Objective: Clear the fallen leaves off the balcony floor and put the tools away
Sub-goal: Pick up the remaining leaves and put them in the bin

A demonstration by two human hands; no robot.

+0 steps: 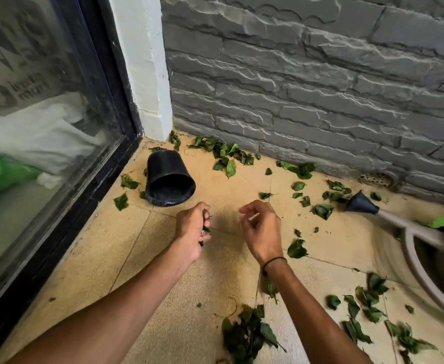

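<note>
Holding leaves (205,216) in your left hand (192,229); right hand (260,227) loosely curled, holding nothing. Risk: that left grip loosens, leaves scatter short of the tipped black pot (169,177).

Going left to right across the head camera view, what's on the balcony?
Glass door → black pot lying on its side → left hand gripping leaves → right hand → watering can.

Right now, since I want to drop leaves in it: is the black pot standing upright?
No, the black pot lies on its side on the floor tiles, its open mouth facing the camera.
</note>
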